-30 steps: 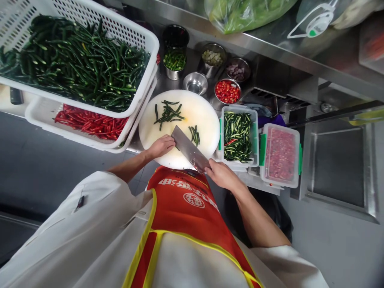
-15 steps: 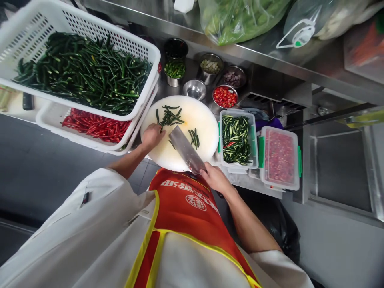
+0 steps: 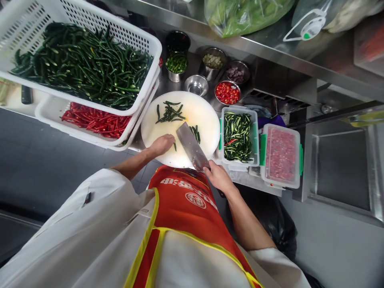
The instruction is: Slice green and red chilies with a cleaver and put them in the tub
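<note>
My right hand [image 3: 218, 174] grips a cleaver [image 3: 192, 144] by its handle, the broad blade lying over the round white cutting board [image 3: 150, 136]. At the board's near left, my left hand [image 3: 163, 145] has its fingers closed on a green chili [image 3: 175, 147], whose end sticks out beside the blade. A loose pile of green chilies [image 3: 171, 113] lies at the far left of the board. Just beyond the blade is a smaller bunch of green chilies [image 3: 195, 133], partly hidden by the cleaver.
On the left, a white basket of green chilies [image 3: 141, 106] sits above a tray of red chilies [image 3: 48, 114]. Metal bowls stand behind the board, one with chopped red chili [image 3: 227, 93]. To the right are a tub of sliced chilies [image 3: 237, 136] and a lidded box [image 3: 280, 156].
My left hand has moved from beside the pile toward me and right, closing on a chili near the blade. The cleaver has shifted slightly right and now covers part of the smaller bunch.
</note>
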### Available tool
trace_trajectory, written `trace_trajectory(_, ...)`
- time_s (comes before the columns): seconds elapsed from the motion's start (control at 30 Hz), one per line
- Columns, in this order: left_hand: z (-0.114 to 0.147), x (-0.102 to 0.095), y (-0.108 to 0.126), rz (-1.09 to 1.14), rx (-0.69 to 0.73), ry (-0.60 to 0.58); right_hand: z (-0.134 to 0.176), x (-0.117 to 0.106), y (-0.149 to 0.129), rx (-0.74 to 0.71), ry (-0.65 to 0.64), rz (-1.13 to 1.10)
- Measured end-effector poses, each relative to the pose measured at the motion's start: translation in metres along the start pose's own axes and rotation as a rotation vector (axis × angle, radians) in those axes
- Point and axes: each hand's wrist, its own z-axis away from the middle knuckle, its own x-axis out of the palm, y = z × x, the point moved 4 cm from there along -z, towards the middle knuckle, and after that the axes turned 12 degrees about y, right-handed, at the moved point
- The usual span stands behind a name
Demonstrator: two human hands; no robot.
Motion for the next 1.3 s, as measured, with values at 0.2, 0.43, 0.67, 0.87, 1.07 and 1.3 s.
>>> trace_trajectory(0.2, 0.001, 0.001, 0.002, 0.034, 0.016, 0.013, 0.009, -0.014, -0.015, -0.044, -0.072, 0.034)
trace_trajectory(0.43, 0.004, 0.003, -0.001, 0.038, 0.044, 0.019, -0.002, -0.004, -0.029, -0.053, -0.092, 0.058)
trace_trajectory(0.67, -0.001, 0.000, -0.002, 0.079, 0.023, 0.074, -0.027, 0.013, -0.035, 0.012, 0.015, -0.016)
trace_trajectory(0.87, -0.017, -0.045, -0.007, 0.578, -0.384, 0.318, -0.010, 0.002, -0.007, 0.112, 0.104, -0.164)
trace_trajectory(1.07, -0.012, -0.060, 0.023, 0.644, -0.348, 0.179, 0.010, 0.002, -0.009, 0.071, 0.033, -0.208)
trace_trajectory(1.3, -0.007, -0.060, 0.035, 0.571, -0.319, 0.113, 0.013, 0.008, -0.019, -0.065, -0.063, -0.075)
